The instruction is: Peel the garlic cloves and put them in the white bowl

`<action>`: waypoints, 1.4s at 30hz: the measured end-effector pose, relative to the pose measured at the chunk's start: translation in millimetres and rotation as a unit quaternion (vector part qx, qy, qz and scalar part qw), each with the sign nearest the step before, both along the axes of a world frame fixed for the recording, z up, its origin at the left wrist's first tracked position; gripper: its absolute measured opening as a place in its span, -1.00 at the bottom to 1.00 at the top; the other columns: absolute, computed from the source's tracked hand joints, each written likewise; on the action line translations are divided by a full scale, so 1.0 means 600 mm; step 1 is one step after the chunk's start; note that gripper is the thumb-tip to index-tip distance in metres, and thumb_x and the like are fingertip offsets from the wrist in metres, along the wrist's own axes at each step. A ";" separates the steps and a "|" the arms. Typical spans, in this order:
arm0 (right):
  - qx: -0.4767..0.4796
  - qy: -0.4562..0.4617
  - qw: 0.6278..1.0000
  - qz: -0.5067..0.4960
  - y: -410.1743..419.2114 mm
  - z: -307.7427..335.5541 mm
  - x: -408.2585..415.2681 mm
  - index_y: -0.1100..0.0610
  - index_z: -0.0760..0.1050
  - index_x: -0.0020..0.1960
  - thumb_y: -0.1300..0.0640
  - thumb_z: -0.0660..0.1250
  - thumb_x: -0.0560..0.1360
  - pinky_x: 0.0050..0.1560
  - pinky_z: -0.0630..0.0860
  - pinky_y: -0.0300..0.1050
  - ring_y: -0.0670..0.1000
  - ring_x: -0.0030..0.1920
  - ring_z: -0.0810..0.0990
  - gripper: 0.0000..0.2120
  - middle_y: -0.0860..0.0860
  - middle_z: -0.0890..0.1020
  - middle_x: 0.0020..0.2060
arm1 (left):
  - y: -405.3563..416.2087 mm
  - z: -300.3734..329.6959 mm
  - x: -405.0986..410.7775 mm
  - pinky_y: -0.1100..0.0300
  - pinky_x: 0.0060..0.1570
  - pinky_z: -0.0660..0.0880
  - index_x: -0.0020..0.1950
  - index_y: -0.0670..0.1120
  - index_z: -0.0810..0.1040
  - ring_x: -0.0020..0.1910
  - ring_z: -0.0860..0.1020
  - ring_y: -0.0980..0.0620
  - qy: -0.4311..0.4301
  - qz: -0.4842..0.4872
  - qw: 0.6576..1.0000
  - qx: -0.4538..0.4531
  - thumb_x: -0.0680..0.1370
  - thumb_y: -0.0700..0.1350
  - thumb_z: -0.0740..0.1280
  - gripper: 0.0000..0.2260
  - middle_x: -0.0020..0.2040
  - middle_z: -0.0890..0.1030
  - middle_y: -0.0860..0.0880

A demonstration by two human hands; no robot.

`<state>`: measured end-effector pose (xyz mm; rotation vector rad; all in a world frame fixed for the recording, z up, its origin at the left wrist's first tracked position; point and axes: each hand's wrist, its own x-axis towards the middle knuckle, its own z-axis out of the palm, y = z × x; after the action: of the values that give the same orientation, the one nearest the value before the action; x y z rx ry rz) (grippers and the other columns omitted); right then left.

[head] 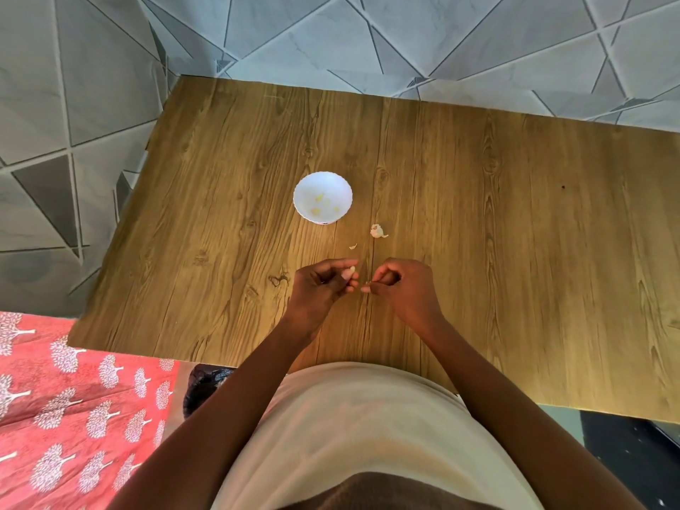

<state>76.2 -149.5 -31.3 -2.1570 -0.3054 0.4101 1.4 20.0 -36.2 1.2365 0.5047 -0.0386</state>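
Cloth (73, 399) in a red tree print is seen at the far left, beside the table (515, 252). Peeled cloves (323, 207) are held in the white bowl (322, 178). A clove (351, 270) is pinched in the left hand (323, 285). A skin scrap (353, 247) and garlic piece (377, 231) lie between bowl and hands. The right hand (401, 285) is curled; whether its grip holds anything cannot be told.
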 end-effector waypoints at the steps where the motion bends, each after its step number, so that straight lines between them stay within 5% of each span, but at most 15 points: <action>1: -0.006 -0.005 1.000 0.014 0.000 -0.003 0.001 0.09 0.68 -0.17 0.25 0.59 0.40 -0.25 0.48 -0.34 -0.19 -0.35 0.57 -0.88 -0.08 0.67 -0.34 | 0.000 -0.001 0.000 0.11 0.09 0.63 0.24 -0.25 0.66 -0.03 0.65 -0.08 0.004 0.002 1.000 -0.002 0.63 -0.32 0.36 -0.79 -0.03 0.70 -0.24; 5: -0.037 -0.016 0.997 0.059 0.002 -0.006 -0.003 0.14 0.73 0.03 0.35 0.45 0.50 -0.01 0.51 -0.38 -0.15 -0.10 0.68 -0.82 -0.01 0.75 -0.11 | -0.002 -0.003 -0.001 0.15 0.03 0.60 0.23 -0.25 0.67 -0.03 0.65 -0.08 0.015 0.006 1.000 -0.012 0.65 -0.32 0.32 -0.80 -0.05 0.70 -0.21; 13: -0.010 -0.023 1.000 0.002 0.008 -0.004 -0.003 0.09 0.61 -0.19 0.27 0.60 0.38 -0.29 0.45 -0.38 -0.12 -0.33 0.58 -0.81 -0.07 0.62 -0.36 | -0.004 -0.002 -0.001 0.18 -0.01 0.64 0.18 -0.20 0.68 -0.08 0.69 -0.03 0.011 -0.007 0.996 0.088 0.56 -0.34 0.45 -0.79 -0.05 0.72 -0.19; 19: 0.076 0.012 0.997 -0.017 0.014 0.005 -0.001 0.07 0.73 0.04 0.18 0.51 0.50 0.04 0.56 -0.27 -0.16 -0.03 0.68 -0.87 -0.13 0.73 -0.10 | -0.009 0.002 0.000 0.28 -0.09 0.62 0.06 -0.17 0.70 -0.11 0.71 0.09 0.012 -0.025 0.986 0.167 0.52 -0.32 0.51 -0.85 -0.12 0.74 -0.04; 27: 0.131 0.093 0.985 -0.068 0.019 0.006 -0.002 0.17 0.71 -0.06 0.29 0.58 0.40 -0.17 0.61 -0.25 -0.05 -0.23 0.72 -0.86 0.01 0.74 -0.26 | -0.014 0.002 -0.002 0.19 0.00 0.65 0.00 -0.11 0.72 -0.08 0.71 0.07 -0.011 -0.040 0.967 0.251 0.48 -0.25 0.56 -0.86 -0.09 0.74 0.03; 32: 0.166 0.125 0.975 -0.073 0.017 0.000 -0.001 0.19 0.69 -0.04 0.37 0.52 0.44 -0.13 0.66 -0.17 0.02 -0.20 0.74 -0.85 0.07 0.74 -0.24 | -0.006 -0.012 -0.002 0.16 -0.01 0.65 0.02 -0.11 0.71 -0.09 0.71 0.09 -0.009 -0.019 0.960 0.280 0.51 -0.24 0.54 -0.88 -0.11 0.74 0.04; 35: 0.133 0.054 0.988 -0.050 0.011 -0.013 -0.003 0.16 0.70 -0.01 0.34 0.44 0.53 -0.06 0.65 -0.14 -0.01 -0.16 0.72 -0.87 0.03 0.74 -0.21 | 0.014 -0.029 -0.008 0.20 -0.07 0.63 0.05 -0.11 0.72 -0.14 0.66 0.22 -0.004 0.033 0.917 0.397 0.54 -0.27 0.50 -0.87 -0.06 0.72 0.04; 39: 0.018 -0.089 0.996 0.005 0.004 -0.034 0.001 0.20 0.69 0.12 0.39 0.36 0.55 0.12 0.62 -0.10 -0.02 -0.01 0.70 -0.77 0.06 0.74 -0.05 | 0.063 -0.070 -0.017 -0.08 -0.13 0.63 0.06 -0.17 0.73 -0.09 0.62 -0.15 -0.002 0.052 0.836 0.546 0.50 -0.36 0.45 -0.81 -0.02 0.68 -0.13; 42: -0.031 -0.159 0.985 0.062 0.011 -0.048 0.004 0.25 0.65 0.22 0.39 0.37 0.54 0.20 0.59 -0.05 0.06 0.08 0.65 -0.72 0.12 0.69 0.06 | 0.077 -0.081 -0.023 -0.10 -0.09 0.61 0.08 -0.19 0.72 -0.04 0.57 -0.19 -0.003 0.040 0.820 0.571 0.50 -0.34 0.46 -0.81 0.00 0.60 -0.15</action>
<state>78.9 -143.2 -60.2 -2.2697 -0.6146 0.1435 -12.3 66.0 -84.6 2.3914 0.5861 0.3992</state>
